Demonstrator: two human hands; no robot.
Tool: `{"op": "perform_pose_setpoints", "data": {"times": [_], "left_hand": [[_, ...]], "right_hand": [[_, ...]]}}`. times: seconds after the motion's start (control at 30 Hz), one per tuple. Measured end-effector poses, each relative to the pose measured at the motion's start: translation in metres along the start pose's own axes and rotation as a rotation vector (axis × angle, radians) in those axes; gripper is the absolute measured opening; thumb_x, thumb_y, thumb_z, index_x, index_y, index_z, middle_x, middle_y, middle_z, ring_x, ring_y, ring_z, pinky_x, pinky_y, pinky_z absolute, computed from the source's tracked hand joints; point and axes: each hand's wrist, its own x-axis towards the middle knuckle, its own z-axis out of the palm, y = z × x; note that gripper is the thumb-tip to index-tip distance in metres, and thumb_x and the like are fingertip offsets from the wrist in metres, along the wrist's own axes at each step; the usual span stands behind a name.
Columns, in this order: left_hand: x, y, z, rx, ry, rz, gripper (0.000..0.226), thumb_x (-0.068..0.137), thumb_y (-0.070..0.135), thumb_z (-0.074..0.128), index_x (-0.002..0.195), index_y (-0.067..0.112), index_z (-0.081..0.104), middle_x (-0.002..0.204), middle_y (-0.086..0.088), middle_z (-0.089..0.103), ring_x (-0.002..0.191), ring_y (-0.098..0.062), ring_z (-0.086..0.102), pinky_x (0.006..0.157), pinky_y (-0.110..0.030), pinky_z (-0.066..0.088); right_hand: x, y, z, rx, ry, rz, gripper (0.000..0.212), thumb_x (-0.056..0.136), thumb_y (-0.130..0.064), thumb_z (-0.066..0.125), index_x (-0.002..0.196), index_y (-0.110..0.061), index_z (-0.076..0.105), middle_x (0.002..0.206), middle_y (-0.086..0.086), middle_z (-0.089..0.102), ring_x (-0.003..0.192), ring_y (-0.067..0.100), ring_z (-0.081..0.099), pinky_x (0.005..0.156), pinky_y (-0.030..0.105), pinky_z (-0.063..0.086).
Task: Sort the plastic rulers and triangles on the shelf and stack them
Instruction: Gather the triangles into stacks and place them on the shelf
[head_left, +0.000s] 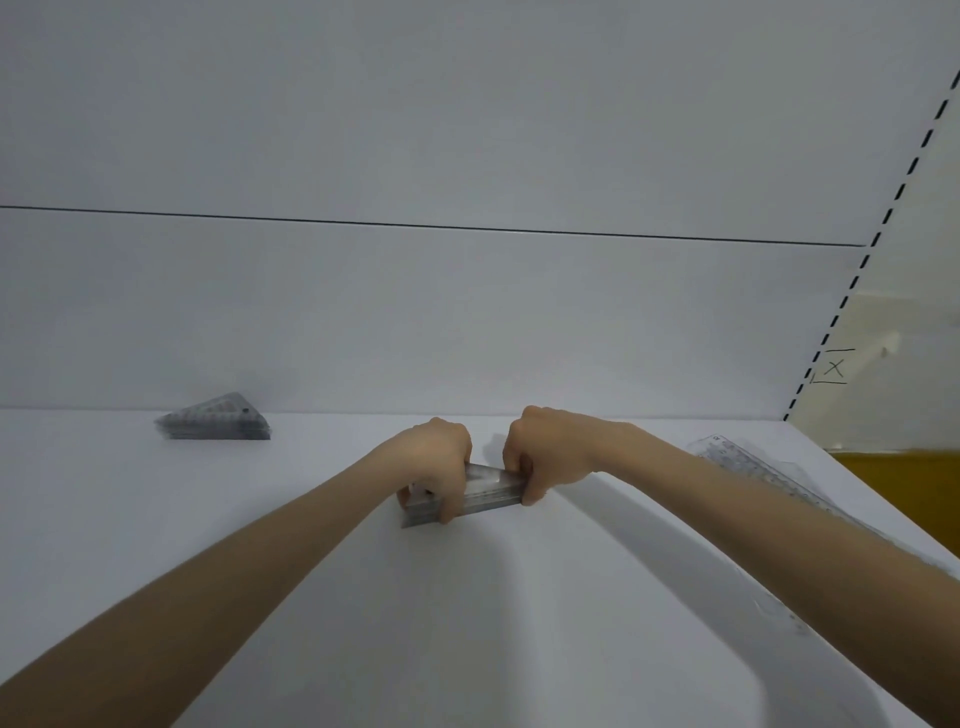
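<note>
Gripping a small stack (488, 492) of clear plastic pieces from both ends, two bare hands meet at the middle of a white shelf (260, 519). The left hand (434, 457) curls over the stack's left end, fingers wrapped down its near side. The right hand (545, 452) curls round the right end, thumb on the near edge. Both holds are tight, with the fingers fully bent round the plastic. The stack appears to rest on the shelf, turned a little so its right end lies farther back (whether it is rulers or triangles cannot be told, since the hands cover much of it). Both forearms reach in from the bottom corners of the view.

Well apart to the left, near the back panel (467, 312), a neat pile of clear triangles (215, 422) lies flat on the shelf. To the right, a long clear ruler (748, 462) with printed markings lies flat, and the right forearm crosses over part of it. The back panel is plain white with one thin horizontal seam. A slotted upright (872, 244) rises at its right edge.
</note>
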Motion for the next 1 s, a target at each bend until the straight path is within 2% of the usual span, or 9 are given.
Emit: {"op": "perform_pose_setpoints", "data": {"times": [0.1,0.23,0.4,0.5,0.6,0.7,0.8,0.87,1.0], "left_hand": [[0.001,0.003,-0.002,0.017,-0.006,-0.013,0.052,0.063,0.006,0.081,0.111,0.001,0.060,0.099,-0.011,0.058,0.053,-0.019,0.054,0.047,-0.030,0.050],[0.000,0.005,-0.005,0.071,-0.017,-0.026,0.049,0.063,0.006,0.082,0.105,0.001,0.058,0.084,-0.006,0.051,0.058,-0.025,0.058,0.049,-0.032,0.052],[-0.003,0.008,-0.004,0.127,-0.049,-0.007,0.059,0.066,0.007,0.079,0.120,0.007,0.054,0.111,-0.013,0.058,0.077,-0.030,0.060,0.053,-0.034,0.053],[-0.004,0.011,-0.005,0.151,-0.034,0.016,0.061,0.066,0.007,0.078,0.122,0.011,0.054,0.113,-0.012,0.058,0.074,-0.029,0.060,0.050,-0.029,0.051],[-0.004,0.012,-0.004,0.155,-0.020,0.007,0.059,0.065,0.006,0.079,0.120,0.007,0.057,0.114,-0.014,0.059,0.076,-0.034,0.065,0.050,-0.030,0.051],[-0.005,0.007,-0.005,0.100,-0.026,-0.005,0.065,0.065,0.013,0.082,0.123,0.008,0.053,0.115,-0.011,0.058,0.089,-0.029,0.066,0.058,-0.031,0.054],[-0.010,-0.008,-0.004,0.027,-0.004,-0.057,0.054,0.063,0.028,0.086,0.098,0.010,0.049,0.095,-0.003,0.053,0.073,-0.018,0.060,0.053,-0.025,0.050],[-0.014,-0.018,0.002,0.010,0.046,-0.089,0.048,0.065,0.031,0.085,0.076,0.014,0.042,0.079,0.002,0.047,0.059,-0.011,0.051,0.046,-0.020,0.040],[-0.018,-0.022,0.014,0.051,0.172,-0.037,0.038,0.069,0.025,0.081,0.078,0.014,0.045,0.077,0.003,0.043,0.064,-0.011,0.045,0.048,-0.020,0.036]], "right_hand": [[-0.001,0.000,0.001,0.023,0.008,-0.003,0.014,0.070,-0.017,0.075,0.082,-0.012,0.072,0.079,0.008,0.069,0.076,0.025,0.061,0.059,0.028,0.044],[-0.004,0.000,0.001,0.039,0.008,0.010,0.018,0.072,-0.019,0.075,0.088,-0.013,0.072,0.081,0.006,0.068,0.075,0.023,0.060,0.059,0.027,0.044],[-0.007,-0.002,0.003,-0.095,0.042,0.023,0.012,0.070,-0.018,0.071,0.080,-0.011,0.070,0.062,-0.001,0.048,0.063,0.021,0.049,0.047,0.023,0.032],[-0.007,-0.004,0.001,-0.112,0.040,0.022,0.007,0.069,-0.015,0.071,0.076,-0.012,0.069,0.058,-0.002,0.045,0.056,0.019,0.044,0.046,0.022,0.030],[-0.008,-0.004,0.001,-0.095,0.033,0.030,0.010,0.070,-0.016,0.071,0.079,-0.011,0.070,0.061,0.001,0.050,0.056,0.017,0.044,0.046,0.022,0.030],[-0.009,-0.004,0.002,-0.055,0.029,0.043,0.021,0.070,-0.024,0.073,0.088,-0.015,0.070,0.078,0.002,0.064,0.068,0.017,0.051,0.051,0.023,0.036],[-0.007,-0.007,0.004,0.003,0.041,0.045,0.029,0.068,-0.033,0.074,0.093,-0.019,0.067,0.090,-0.002,0.067,0.077,0.016,0.056,0.061,0.027,0.043],[-0.004,-0.012,0.008,0.058,0.054,0.045,0.028,0.067,-0.034,0.074,0.087,-0.015,0.066,0.084,0.000,0.068,0.071,0.017,0.056,0.057,0.026,0.041],[0.007,-0.024,0.011,0.096,0.092,0.056,0.028,0.064,-0.028,0.075,0.077,-0.005,0.065,0.063,0.003,0.055,0.060,0.020,0.051,0.053,0.026,0.039]]}}
